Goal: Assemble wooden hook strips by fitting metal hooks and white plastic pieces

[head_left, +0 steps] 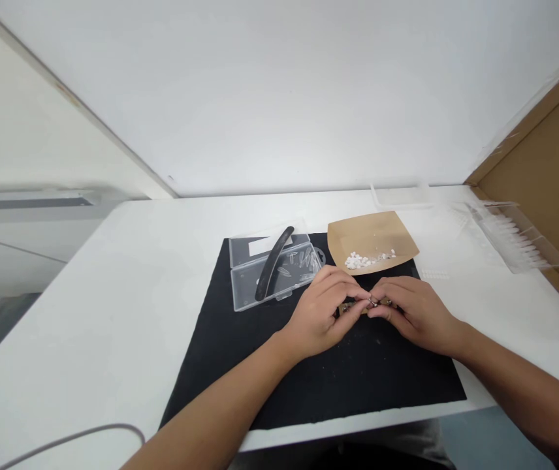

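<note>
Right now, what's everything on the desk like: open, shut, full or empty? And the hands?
Clear case: open, pieces inside.
Black curved stick: lying across the case.
Cardboard tray: open, white bits inside.
Black mat: spread flat.
Clear box at right: holds pale pieces; can't tell if shut.
Left hand: pinching a small shiny thing.
Right hand: pinching at it too.

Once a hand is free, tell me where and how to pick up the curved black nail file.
Probably best to pinch the curved black nail file mid-length, across its long edges, from above, with the nearer left hand. It is long and narrow, lying slantwise and uncovered across the open clear case.
</note>
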`<state>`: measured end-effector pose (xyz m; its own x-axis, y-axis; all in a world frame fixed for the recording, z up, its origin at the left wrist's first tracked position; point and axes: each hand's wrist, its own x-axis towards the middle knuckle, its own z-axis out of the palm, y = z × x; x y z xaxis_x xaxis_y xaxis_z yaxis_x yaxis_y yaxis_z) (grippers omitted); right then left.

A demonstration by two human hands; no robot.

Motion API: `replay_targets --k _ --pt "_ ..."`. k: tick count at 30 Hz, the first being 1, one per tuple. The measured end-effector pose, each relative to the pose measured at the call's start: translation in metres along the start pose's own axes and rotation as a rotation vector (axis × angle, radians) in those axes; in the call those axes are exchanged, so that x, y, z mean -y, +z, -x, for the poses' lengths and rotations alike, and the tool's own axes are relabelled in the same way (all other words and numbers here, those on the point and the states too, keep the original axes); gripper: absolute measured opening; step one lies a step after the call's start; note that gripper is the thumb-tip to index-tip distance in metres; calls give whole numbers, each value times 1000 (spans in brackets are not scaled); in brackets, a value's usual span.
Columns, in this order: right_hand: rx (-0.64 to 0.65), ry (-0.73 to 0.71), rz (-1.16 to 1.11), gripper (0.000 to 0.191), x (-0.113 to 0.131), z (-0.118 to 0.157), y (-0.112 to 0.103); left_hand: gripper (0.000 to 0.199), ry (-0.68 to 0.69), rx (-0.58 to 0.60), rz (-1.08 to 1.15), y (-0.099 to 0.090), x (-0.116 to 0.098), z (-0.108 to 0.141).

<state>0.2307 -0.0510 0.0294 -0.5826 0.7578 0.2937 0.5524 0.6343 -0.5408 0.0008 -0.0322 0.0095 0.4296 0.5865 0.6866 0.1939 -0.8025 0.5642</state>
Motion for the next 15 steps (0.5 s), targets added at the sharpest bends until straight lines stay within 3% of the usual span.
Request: replay_targets --k 5,15 --pt "-27 -63 58 24 1 0 0 14 10 -33 39 -3 -1 -2" --pt "4 -12 4 33 4 1 0 7 -83 -60 99 -1 1 -1"
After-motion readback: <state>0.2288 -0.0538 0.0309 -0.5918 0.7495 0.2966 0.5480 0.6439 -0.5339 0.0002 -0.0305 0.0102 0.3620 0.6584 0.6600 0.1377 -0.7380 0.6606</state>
